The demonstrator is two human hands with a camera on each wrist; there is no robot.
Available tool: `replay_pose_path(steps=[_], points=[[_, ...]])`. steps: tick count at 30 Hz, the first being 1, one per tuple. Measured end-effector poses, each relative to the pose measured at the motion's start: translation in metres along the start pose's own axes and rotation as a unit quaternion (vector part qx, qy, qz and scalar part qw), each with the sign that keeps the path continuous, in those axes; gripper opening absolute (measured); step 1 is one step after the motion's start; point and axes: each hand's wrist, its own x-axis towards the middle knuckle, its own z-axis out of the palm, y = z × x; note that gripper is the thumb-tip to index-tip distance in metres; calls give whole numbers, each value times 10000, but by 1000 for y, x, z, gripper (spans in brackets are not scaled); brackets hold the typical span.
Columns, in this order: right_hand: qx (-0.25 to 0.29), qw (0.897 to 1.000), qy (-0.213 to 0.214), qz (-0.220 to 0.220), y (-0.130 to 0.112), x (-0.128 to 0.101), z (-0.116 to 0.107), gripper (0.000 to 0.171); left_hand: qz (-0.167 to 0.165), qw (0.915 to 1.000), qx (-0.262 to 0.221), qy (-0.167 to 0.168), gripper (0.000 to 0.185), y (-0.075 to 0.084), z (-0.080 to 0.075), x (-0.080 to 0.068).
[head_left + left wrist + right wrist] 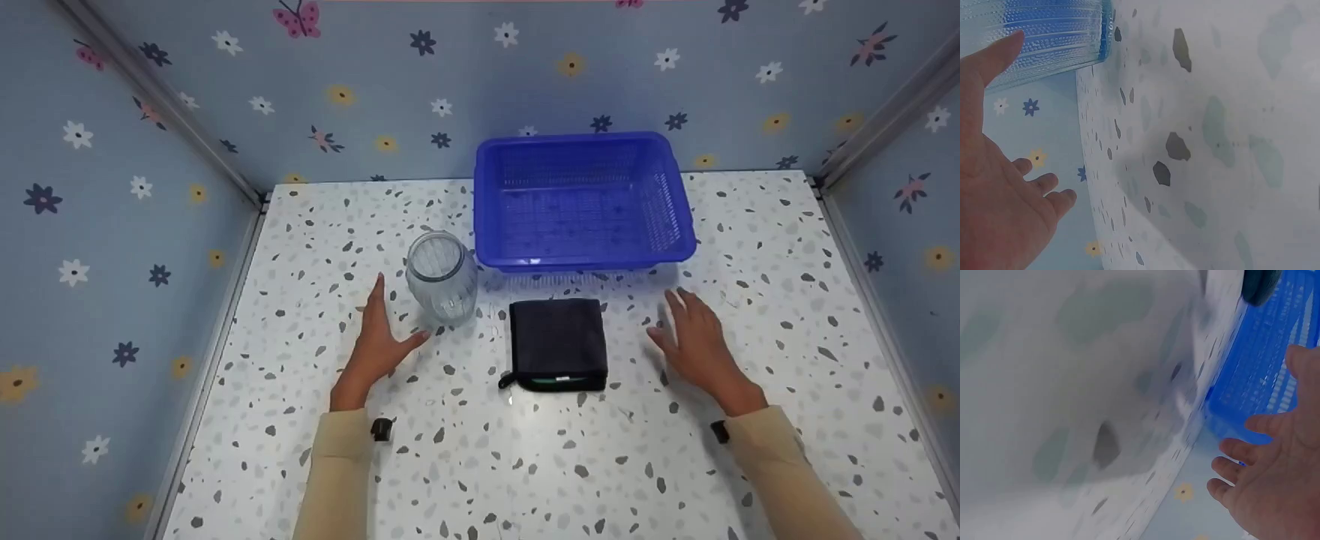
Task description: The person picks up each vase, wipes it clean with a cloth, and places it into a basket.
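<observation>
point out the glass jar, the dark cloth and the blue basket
glass jar (442, 289), head view, on its ribbed side wall
dark cloth (558, 341), head view, on the middle of its folded top face
blue basket (581, 259), head view, on its near rim

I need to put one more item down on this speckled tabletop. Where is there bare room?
Bare room: the near strip below the folded dark cloth, and the far-left corner behind the ribbed glass jar. Crowded: the middle, where jar, cloth and blue plastic basket sit close, flanked by left hand and right hand.
</observation>
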Motion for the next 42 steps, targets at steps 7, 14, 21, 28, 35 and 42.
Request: replay_pose_path(steps=[7,14,21,28,35,42], points=[[205,9986,17,-495,-25,1,16,67,353,9956,-847,171,125,12,5,0],[472,9971,-46,-597,-45,7,28,66,745,9873,-1358,367,123,27,14,5],[725,9961,-276,-431,-59,19,40,67,875,9815,-1606,559,123,38,25,10],[819,9960,-289,-228,-68,29,53,64,740,9800,-1662,804,118,47,35,13],[967,9953,5,-10,-74,41,61,56,675,9736,-1864,1129,111,52,40,18],[1327,9903,263,305,-74,53,64,40,668,9716,-1864,1298,109,53,40,21]])
